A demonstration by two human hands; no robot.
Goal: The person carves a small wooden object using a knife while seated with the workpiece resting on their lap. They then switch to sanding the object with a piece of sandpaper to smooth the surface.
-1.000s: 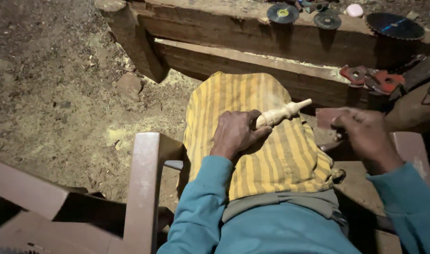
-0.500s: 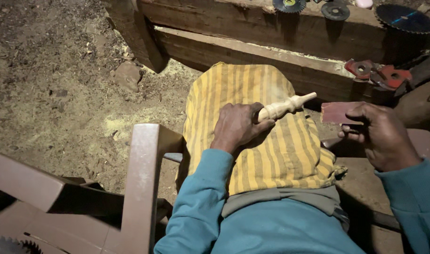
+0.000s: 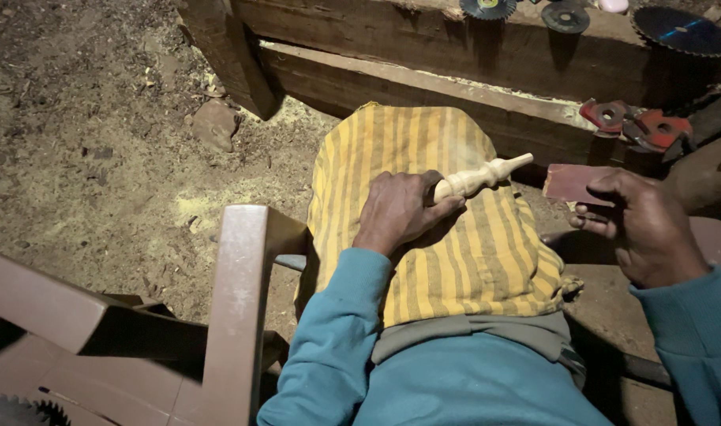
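My left hand (image 3: 398, 210) grips a pale turned wooden spindle (image 3: 482, 177), which points up and to the right over a yellow striped cloth (image 3: 455, 252) spread across my lap. My right hand (image 3: 643, 225) is off to the right, its fingers curled around the edge of a reddish-brown sheet of sandpaper (image 3: 572, 183). The sheet sits apart from the spindle. Both sleeves are teal.
A heavy wooden beam (image 3: 423, 87) runs across the top, with circular saw blades (image 3: 682, 30) and red metal parts (image 3: 633, 125) on it. A brown plastic chair frame (image 3: 234, 300) stands at lower left. Sawdust-covered dirt floor (image 3: 92, 158) and a stone (image 3: 215, 123) lie on the left.
My right hand has taken hold of the sandpaper sheet and shifted slightly down and right. My left hand keeps the spindle in about the same place on the cloth.
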